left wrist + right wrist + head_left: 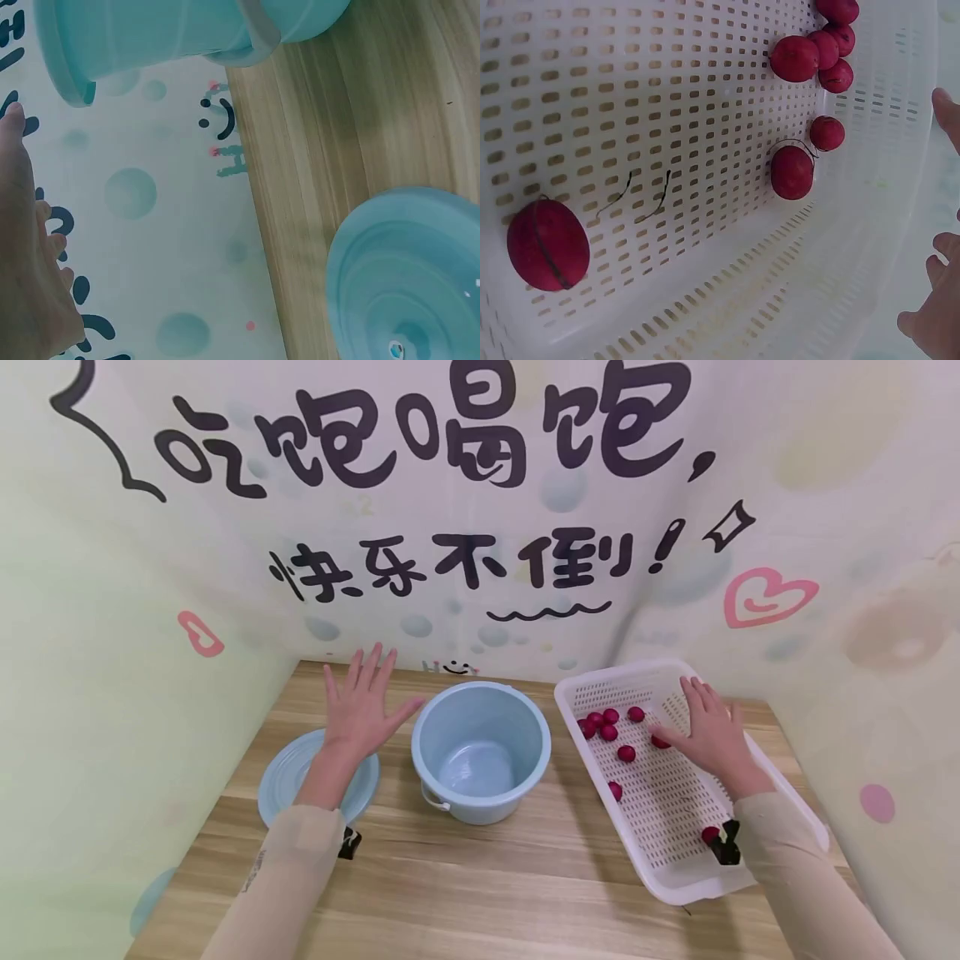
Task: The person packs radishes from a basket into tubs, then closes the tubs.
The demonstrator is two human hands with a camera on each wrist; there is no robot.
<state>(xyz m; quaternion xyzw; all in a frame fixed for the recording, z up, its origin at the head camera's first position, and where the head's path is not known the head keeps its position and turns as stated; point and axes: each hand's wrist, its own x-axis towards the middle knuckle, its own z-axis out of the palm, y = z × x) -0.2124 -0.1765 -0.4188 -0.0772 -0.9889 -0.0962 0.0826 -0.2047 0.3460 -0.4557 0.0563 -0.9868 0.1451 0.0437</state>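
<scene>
Both spread and empty, left hand (362, 710) hangs near the blue lid (281, 785), right hand (708, 735) near the white basket (660, 797) penning red balls (626, 753); bucket (482, 812) sits toward the table's (465, 893) back edge (central, probably for reach).

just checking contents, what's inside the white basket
Round red things and thin dark threads lie in the basket; the right hand and sleeve hide part of it from the head view.

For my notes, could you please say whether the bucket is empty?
Empty: the head view shows down into the bucket, with nothing inside.
</scene>
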